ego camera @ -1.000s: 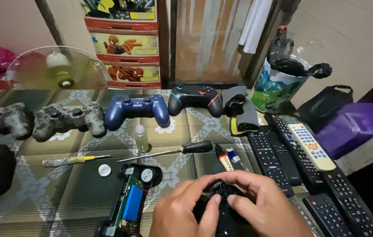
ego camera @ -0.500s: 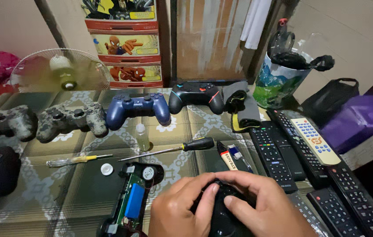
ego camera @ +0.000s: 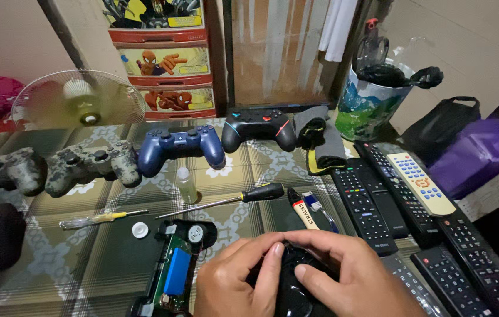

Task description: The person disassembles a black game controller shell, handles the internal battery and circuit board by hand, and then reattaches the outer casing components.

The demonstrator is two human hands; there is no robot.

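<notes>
As both hands clasp it, we see black controller shell (ego camera: 296, 287) at bottom centre: left hand (ego camera: 232, 287) and right hand (ego camera: 349, 282) with fingers curled tight round it. We count four whole gamepads along bench (ego camera: 249, 217) middle row, two camouflage, one blue (ego camera: 182, 147), one black (ego camera: 258, 129); two screwdrivers; opened controller half (ego camera: 173, 270) bottom left. Since earlier frame, grip unchanged, view shifted slightly.
</notes>
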